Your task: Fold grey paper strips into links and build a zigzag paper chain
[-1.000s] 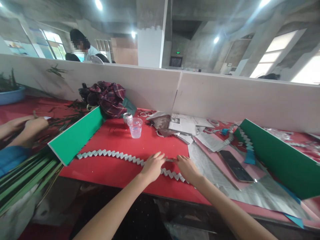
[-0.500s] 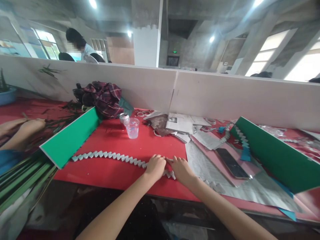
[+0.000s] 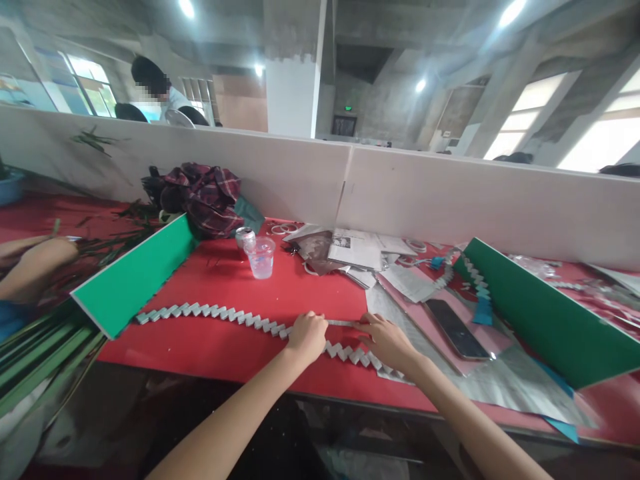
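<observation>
A long zigzag chain of folded silver paper lies across the red table. My left hand is curled closed on the chain near its right part. My right hand pinches a thin silver strip that runs between both hands, just above the chain's end links. Both hands rest on the table near its front edge.
A plastic cup and a can stand behind the chain. A phone lies on silver sheets at the right. Green boards flank the area. Another person's hand works with green leaves at the left.
My hands have drawn apart a little, and the thin strip now shows stretched between them. The view has shifted slightly to the right.
</observation>
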Tool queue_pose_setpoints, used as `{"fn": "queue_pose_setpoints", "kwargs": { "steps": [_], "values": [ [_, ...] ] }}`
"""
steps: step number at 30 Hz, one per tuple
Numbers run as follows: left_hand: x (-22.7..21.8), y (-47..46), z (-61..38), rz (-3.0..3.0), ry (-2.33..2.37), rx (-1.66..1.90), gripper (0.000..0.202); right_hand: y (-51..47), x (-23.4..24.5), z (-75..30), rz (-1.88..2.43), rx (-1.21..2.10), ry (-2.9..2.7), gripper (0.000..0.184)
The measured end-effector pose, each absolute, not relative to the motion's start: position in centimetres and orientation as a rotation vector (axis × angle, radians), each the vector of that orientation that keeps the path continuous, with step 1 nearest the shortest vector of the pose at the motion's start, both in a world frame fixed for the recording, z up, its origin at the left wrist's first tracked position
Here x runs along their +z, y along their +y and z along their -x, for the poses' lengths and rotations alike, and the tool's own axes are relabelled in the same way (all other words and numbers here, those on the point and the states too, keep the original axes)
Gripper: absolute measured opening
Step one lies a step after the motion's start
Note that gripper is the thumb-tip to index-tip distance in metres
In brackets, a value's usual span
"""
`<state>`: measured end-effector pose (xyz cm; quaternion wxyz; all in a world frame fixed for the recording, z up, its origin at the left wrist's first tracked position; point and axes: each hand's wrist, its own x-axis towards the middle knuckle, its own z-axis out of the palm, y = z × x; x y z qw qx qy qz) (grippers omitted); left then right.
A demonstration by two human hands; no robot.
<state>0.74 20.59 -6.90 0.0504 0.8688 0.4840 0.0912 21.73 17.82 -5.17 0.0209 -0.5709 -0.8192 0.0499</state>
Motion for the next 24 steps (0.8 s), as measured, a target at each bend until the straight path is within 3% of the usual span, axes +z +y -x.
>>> {"fn": "queue_pose_setpoints", "kwargs": {
  "steps": [3,8,17,24],
  "values": [
    [-6.8,20.6,-0.7,-2.647,1.477,0.282,0.033,18.9,-5.4,-21.4,1.775,0.191,-2.420,0.023],
    [-6.5,21.0,-0.5,-2.665,1.472,0.307,0.028,21.6,-6.0,-21.1,1.774,0.276,-2.305,0.015],
    [-6.1,23.0,-0.7,-2.725,1.480,0.272,0.022,27.9,-5.7,-21.0,1.702,0.713,-2.398,0.011],
    [-6.2,24.2,0.0,-2.626,1.600,0.276,0.022,29.0,-6.9,-19.6,1.559,0.650,-2.247,0.017]
  ]
}}
